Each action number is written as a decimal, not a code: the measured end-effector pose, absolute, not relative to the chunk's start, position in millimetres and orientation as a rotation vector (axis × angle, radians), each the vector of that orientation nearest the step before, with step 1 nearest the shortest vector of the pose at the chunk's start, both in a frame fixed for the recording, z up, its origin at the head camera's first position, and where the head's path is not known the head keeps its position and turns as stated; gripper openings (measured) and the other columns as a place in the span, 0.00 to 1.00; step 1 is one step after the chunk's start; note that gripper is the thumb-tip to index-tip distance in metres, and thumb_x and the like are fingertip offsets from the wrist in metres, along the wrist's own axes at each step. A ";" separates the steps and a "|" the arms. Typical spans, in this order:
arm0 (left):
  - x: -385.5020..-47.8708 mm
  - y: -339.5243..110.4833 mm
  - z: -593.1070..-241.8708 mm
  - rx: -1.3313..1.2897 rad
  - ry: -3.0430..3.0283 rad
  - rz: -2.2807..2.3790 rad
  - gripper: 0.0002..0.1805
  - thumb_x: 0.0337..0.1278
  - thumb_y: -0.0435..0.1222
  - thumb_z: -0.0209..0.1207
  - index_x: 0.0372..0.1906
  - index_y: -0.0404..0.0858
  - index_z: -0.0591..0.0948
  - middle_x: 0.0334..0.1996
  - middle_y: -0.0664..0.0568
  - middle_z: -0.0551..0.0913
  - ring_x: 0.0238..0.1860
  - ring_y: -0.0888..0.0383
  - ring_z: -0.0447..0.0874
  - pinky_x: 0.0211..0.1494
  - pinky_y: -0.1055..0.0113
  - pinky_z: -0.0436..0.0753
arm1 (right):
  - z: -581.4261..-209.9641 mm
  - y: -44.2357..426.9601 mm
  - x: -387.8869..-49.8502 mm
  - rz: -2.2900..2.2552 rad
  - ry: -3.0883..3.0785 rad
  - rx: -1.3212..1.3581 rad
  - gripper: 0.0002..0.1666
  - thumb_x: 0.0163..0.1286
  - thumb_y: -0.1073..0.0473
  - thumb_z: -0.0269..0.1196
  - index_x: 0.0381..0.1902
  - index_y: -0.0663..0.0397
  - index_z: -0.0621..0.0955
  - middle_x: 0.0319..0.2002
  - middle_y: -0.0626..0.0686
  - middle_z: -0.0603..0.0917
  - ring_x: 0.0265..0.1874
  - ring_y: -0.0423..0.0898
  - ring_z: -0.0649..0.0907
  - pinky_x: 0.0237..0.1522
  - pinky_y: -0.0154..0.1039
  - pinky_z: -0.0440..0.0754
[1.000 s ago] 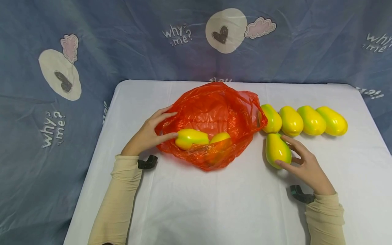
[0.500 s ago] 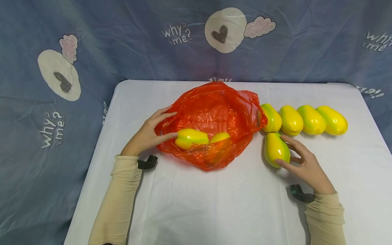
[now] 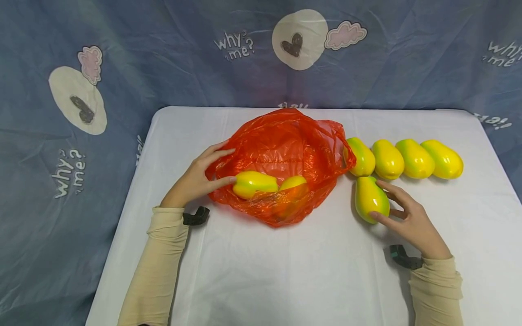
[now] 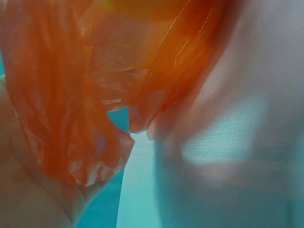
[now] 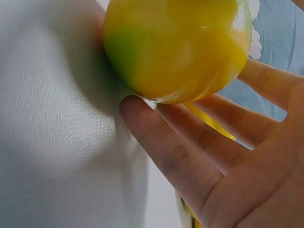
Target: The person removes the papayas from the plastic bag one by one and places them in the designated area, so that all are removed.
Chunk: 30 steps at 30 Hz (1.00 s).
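A red plastic bag (image 3: 277,149) lies on the table with its mouth spread toward me. Inside its front part are two yellow-green papayas, one in plain sight (image 3: 254,184) and one partly behind the film (image 3: 293,183). My left hand (image 3: 200,174) is at the bag's left rim, fingers extended and spread, thumb tip by the left papaya; in the left wrist view the bag's film (image 4: 71,118) drapes over the palm. My right hand (image 3: 409,217) holds another papaya (image 3: 371,199) between thumb and fingers, right of the bag. The right wrist view shows its rounded end (image 5: 178,47) against the fingers.
Several more papayas (image 3: 414,159) stand in a row at the back right, the leftmost (image 3: 362,157) partly covered by the bag's handle. A white cloth (image 3: 285,276) covers the table, and a blue printed curtain (image 3: 183,59) hangs behind and at the left.
My right hand and its papaya shifted slightly left, then back a little to the right. The left hand, the bag and the other papayas stay in place.
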<state>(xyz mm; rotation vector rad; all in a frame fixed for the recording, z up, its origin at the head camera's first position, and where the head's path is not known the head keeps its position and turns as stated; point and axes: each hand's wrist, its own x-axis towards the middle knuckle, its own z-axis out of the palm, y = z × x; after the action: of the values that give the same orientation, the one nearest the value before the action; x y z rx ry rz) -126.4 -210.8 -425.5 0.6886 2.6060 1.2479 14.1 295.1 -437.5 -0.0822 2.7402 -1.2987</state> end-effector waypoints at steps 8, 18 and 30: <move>-125.8 -210.9 -424.2 0.675 2.607 1.246 0.39 0.55 0.47 0.75 0.73 0.50 0.75 0.80 0.60 0.61 0.81 0.50 0.59 0.77 0.38 0.69 | -436.7 293.0 13.5 -1.318 2.738 -0.087 0.50 0.64 0.60 0.75 0.79 0.35 0.66 0.77 0.39 0.68 0.61 0.18 0.67 0.51 0.14 0.74; -125.9 -212.0 -424.1 0.689 2.608 1.247 0.39 0.56 0.47 0.75 0.73 0.50 0.75 0.80 0.59 0.61 0.81 0.50 0.59 0.77 0.39 0.70 | -437.1 291.1 13.7 -1.333 2.710 -0.120 0.49 0.65 0.60 0.74 0.79 0.36 0.66 0.76 0.40 0.69 0.61 0.21 0.69 0.51 0.15 0.76; -124.9 -213.4 -424.0 0.692 2.611 1.261 0.39 0.56 0.48 0.75 0.73 0.51 0.75 0.80 0.62 0.61 0.81 0.52 0.59 0.77 0.40 0.70 | -435.2 296.2 15.6 -1.334 2.701 -0.132 0.47 0.66 0.61 0.73 0.79 0.39 0.67 0.76 0.37 0.69 0.61 0.19 0.69 0.51 0.15 0.76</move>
<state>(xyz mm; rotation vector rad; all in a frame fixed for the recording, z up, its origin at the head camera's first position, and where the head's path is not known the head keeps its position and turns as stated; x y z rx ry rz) -124.9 -213.4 -424.0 0.6917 2.6106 1.2613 15.6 296.2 -435.2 -0.1322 2.7010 -1.3342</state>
